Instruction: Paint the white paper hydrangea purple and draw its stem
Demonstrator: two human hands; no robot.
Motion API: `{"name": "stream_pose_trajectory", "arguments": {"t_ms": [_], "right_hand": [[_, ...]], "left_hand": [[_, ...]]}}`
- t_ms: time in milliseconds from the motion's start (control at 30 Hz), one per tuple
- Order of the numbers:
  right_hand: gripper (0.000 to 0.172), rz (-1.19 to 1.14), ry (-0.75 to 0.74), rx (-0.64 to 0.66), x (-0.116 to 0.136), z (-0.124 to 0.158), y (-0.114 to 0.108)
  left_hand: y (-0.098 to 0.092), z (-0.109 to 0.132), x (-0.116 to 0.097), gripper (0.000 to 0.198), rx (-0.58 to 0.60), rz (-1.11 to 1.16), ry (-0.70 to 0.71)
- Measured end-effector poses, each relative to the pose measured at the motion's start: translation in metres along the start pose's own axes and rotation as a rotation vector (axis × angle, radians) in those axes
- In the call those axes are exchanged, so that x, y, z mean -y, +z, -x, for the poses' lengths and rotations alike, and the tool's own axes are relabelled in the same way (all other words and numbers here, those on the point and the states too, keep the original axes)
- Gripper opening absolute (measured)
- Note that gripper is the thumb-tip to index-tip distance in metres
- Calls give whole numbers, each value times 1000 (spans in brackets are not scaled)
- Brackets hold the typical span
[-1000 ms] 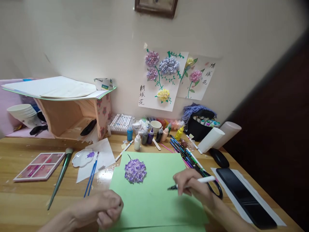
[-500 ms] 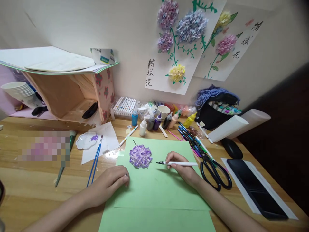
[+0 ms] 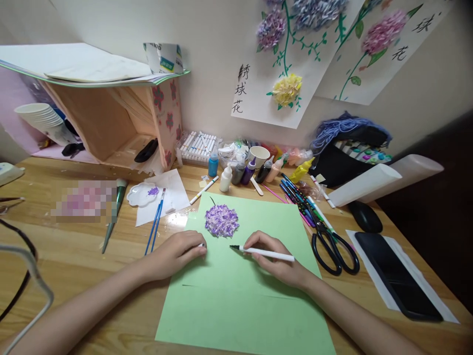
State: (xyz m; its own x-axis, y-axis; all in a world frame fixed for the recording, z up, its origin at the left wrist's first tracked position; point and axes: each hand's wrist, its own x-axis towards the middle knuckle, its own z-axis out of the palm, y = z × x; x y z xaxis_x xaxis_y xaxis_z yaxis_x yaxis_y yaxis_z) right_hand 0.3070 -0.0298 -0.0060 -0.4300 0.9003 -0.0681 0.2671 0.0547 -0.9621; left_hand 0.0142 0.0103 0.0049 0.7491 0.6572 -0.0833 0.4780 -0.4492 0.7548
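Observation:
A light green sheet of paper (image 3: pixel 236 315) lies in front of me, with a purple and white hydrangea-like flower cluster (image 3: pixel 221 220) near its top. A short dark stroke rises from the cluster. My right hand (image 3: pixel 271 256) holds a white marker (image 3: pixel 273 254), uncapped, its black tip just below the flower and pointing left. Whether the tip touches the paper I cannot tell. My left hand (image 3: pixel 181 254) rests at the paper's left edge, fingers curled round a small white piece with a dark end (image 3: pixel 201 245), which looks like the marker's cap.
Right of the paper lie black-handled scissors (image 3: pixel 336 251), several pens (image 3: pixel 295 195) and a black phone (image 3: pixel 399 276). Paint bottles (image 3: pixel 248 171) line the back. Two blue brushes (image 3: pixel 157 222) and a white palette (image 3: pixel 142 194) are at left. Flower pictures (image 3: pixel 291 64) hang on the wall.
My right hand has brought the marker tip left and down, from beside the flower to below it. The camera view has tilted down and shifted left. My left hand keeps its curled pose.

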Motion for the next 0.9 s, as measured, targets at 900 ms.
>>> {"name": "stream_pose_trajectory", "arguments": {"t_ms": [900], "right_hand": [[25, -115, 81, -414, -11, -34, -30]], "left_hand": [[3, -1, 5, 31, -3, -12, 63]]}}
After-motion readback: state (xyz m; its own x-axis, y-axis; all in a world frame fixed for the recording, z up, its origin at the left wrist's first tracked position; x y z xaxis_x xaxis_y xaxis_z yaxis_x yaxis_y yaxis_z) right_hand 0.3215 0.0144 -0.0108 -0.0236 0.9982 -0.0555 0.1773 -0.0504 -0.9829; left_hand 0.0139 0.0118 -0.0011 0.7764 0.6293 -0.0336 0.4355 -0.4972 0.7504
